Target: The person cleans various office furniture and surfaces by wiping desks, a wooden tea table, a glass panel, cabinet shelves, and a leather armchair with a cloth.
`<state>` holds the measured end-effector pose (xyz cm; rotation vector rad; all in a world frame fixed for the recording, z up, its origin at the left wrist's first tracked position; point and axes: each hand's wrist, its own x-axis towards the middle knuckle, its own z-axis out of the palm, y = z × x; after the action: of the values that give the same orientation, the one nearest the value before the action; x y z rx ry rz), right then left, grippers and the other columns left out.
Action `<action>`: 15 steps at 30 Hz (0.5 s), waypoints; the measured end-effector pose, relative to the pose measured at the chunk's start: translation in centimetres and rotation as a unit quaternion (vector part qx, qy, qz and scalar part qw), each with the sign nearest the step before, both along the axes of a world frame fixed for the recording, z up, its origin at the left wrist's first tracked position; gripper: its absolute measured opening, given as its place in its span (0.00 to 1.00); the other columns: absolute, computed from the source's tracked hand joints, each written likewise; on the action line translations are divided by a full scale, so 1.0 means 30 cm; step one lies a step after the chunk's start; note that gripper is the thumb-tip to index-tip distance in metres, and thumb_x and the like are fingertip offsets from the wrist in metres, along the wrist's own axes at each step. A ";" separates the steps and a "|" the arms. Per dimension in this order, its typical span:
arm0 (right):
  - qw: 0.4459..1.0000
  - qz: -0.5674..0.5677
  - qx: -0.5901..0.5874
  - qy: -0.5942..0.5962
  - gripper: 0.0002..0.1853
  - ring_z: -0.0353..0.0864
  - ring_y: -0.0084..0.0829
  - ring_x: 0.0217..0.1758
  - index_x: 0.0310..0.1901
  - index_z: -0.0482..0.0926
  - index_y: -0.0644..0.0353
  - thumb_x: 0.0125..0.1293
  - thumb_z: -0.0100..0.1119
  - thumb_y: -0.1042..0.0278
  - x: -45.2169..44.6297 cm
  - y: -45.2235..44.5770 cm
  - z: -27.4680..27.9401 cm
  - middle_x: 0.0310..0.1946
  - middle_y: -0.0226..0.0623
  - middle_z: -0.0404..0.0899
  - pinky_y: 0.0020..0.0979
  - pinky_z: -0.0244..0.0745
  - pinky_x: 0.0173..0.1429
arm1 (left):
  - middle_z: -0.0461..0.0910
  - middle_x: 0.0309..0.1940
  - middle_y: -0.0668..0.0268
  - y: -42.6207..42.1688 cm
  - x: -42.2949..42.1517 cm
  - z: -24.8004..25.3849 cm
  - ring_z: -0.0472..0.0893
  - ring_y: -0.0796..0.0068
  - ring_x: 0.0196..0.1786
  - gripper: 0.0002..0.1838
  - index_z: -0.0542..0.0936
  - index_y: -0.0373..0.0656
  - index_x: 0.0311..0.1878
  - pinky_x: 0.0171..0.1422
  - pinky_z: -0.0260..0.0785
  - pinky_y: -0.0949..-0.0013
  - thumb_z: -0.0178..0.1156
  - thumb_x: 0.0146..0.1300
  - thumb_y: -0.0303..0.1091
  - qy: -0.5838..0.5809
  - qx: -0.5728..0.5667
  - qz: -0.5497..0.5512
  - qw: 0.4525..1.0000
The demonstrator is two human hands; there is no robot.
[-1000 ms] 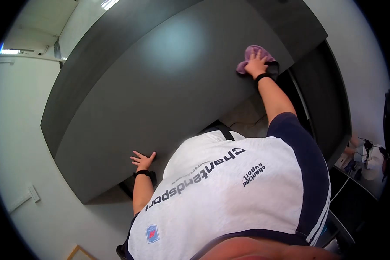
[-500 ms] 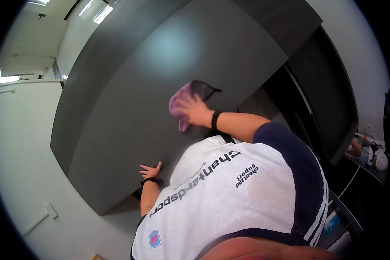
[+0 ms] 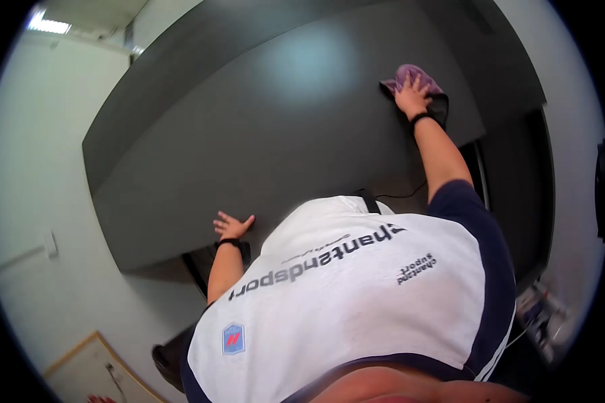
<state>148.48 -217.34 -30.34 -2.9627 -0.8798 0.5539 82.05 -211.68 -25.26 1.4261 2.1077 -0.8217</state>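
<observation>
My right hand point(image 3: 413, 97) lies with spread fingers on a purple and dark grey cloth point(image 3: 410, 71), pressing it flat against the dark grey desktop point(image 3: 249, 134) near its right end. Part of the cloth sticks out beneath my wrist. At the desk's near edge, on the left, my left hand point(image 3: 232, 226) rests on the surface with its fingers apart and holds nothing. Each wrist wears a black band.
A raised dark panel point(image 3: 154, 87) runs along the desk's far side. To the right stands a dark side cabinet point(image 3: 517, 181). A thin black cable point(image 3: 403, 195) hangs by the near edge. Cluttered items point(image 3: 548, 322) lie at lower right, and a wood-framed board point(image 3: 94, 363) is at lower left.
My right hand has slid the cloth from the desk's middle to the far right, and the arm is stretched out further. My left hand stays at the near edge. The view has turned.
</observation>
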 end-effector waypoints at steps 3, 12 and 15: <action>0.985 0.166 0.014 -0.034 0.43 0.33 0.67 0.81 0.80 0.44 0.38 0.68 0.53 0.43 -0.207 -0.053 0.024 0.82 0.42 0.35 0.76 0.47 0.71 | 0.61 0.72 0.39 0.019 0.040 0.048 0.58 0.39 0.76 0.48 0.62 0.38 0.73 0.75 0.53 0.36 0.69 0.57 0.56 -0.087 0.162 -0.147 0.972; 0.833 0.545 0.052 0.080 0.47 0.33 0.66 0.81 0.79 0.50 0.39 0.61 0.64 0.48 -0.637 -0.033 0.412 0.82 0.45 0.37 0.78 0.44 0.70 | 0.79 0.36 0.68 0.018 0.932 1.031 0.79 0.63 0.46 0.08 0.79 0.47 0.33 0.65 0.65 0.51 0.69 0.56 0.35 -0.415 0.450 -0.488 0.622; 0.789 0.606 0.055 0.090 0.49 0.37 0.66 0.81 0.79 0.50 0.37 0.58 0.67 0.47 -0.596 -0.029 0.484 0.81 0.45 0.38 0.77 0.48 0.70 | 0.72 0.25 0.68 -0.034 1.015 1.249 0.74 0.63 0.32 0.16 0.74 0.46 0.23 0.51 0.66 0.58 0.70 0.54 0.41 -0.437 0.434 -0.532 0.581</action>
<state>130.60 -218.22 -15.81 -1.7876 -2.5671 0.6709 112.50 -212.72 12.20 2.8048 0.5896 0.7832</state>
